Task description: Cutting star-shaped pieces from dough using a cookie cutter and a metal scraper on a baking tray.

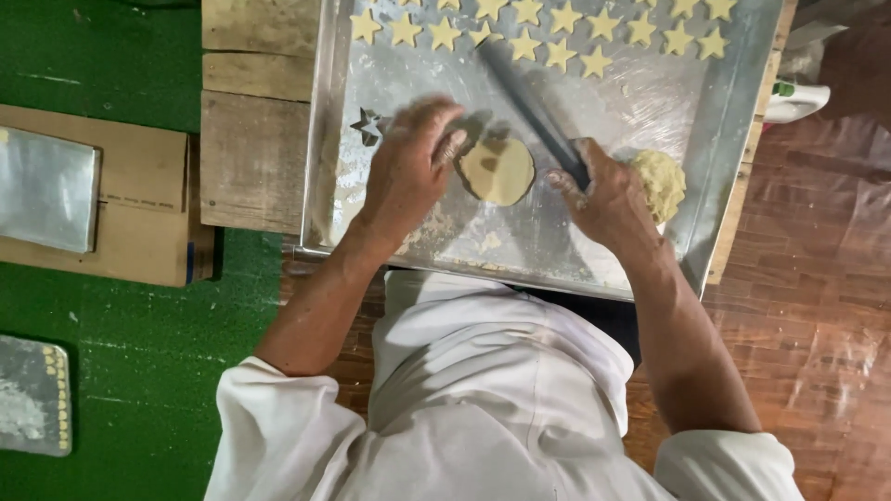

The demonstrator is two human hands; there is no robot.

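The roller is a dark, slim rod lying across the tray. Its long axis runs diagonally, from the near right end in the right hand up and left toward the star rows. Motion blur hides its far tip.

The right hand is clamped around the roller's near end, fingers wrapped fully over it. This hand sits just right of the dough disc, with the dough lump touching its outer side.

The left hand is not closed on anything: its fingers are loosely curled and slightly apart, their tips at the left edge of the disc. The star cutter lies just left of this hand.

The disc lies flat at the tray centre, between both hands, below the roller.
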